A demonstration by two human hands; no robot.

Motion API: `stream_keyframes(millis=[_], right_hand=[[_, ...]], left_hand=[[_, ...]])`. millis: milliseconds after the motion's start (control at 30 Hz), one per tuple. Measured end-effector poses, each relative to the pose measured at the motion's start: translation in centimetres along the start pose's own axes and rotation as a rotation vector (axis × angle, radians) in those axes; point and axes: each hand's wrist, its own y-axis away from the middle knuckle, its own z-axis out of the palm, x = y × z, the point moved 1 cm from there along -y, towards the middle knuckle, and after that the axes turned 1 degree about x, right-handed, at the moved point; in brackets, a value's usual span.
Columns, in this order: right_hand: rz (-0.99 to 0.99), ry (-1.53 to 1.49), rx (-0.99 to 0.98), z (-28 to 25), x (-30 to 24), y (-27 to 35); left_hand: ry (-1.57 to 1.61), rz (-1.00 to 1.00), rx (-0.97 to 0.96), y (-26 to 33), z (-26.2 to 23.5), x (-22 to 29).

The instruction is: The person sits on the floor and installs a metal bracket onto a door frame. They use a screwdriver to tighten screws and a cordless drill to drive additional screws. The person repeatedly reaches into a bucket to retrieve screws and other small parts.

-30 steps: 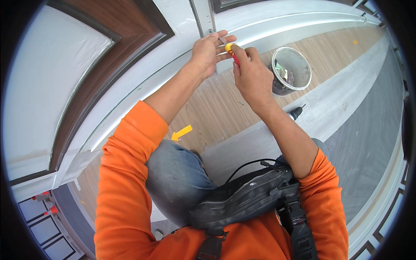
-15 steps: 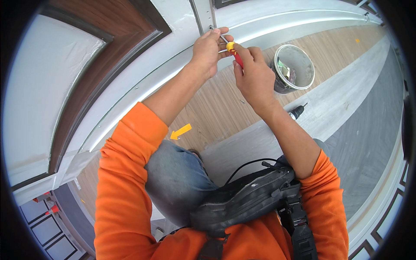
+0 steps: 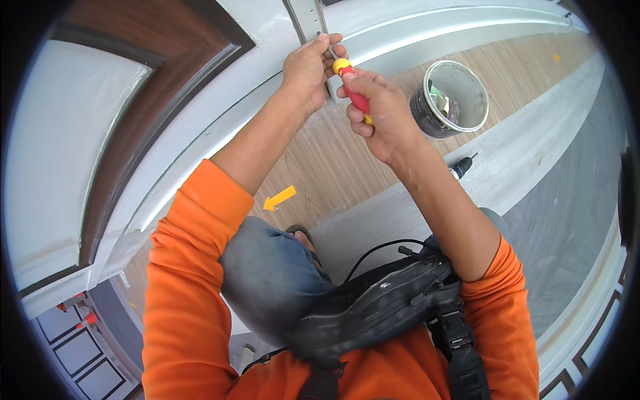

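A screwdriver [image 3: 355,99] with a red and yellow handle slants up and left, my right hand [image 3: 387,117] wrapped round its grip with the thumb along the top. Its shaft runs to a pale metal strip [image 3: 305,19] on the upright edge of the door or frame. At the shaft's tip, my left hand [image 3: 308,75] has thumb and fingers closed together against the strip. Whatever small thing they pinch is hidden by the fingers.
To the right stands a dirty bucket [image 3: 427,110] with scraps inside. A drill [image 3: 460,168] lies near my right forearm. A yellow arrow sticker [image 3: 280,198] marks the wood-look floor. A brown-and-white panelled door [image 3: 143,127] fills the left side. A black bag [image 3: 373,300] hangs at my waist.
My right hand has turned on the screwdriver, its thumb now on top and more of the handle showing. My left hand stays at the metal strip. The whole view has shifted slightly.
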Motion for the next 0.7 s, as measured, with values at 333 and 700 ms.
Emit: stream_keyframes(millis=[333, 700], right_hand=[[-0.580, 0.725, 0.157, -1.4, 1.7, -0.5], [-0.490, 0.468, 0.098, -1.0, 0.9, 0.1]], left_hand=[[0.127, -0.015, 0.092, 0.7, 2.4, -0.9], [0.138, -0.077, 0.013, 0.5, 1.8, -1.4]])
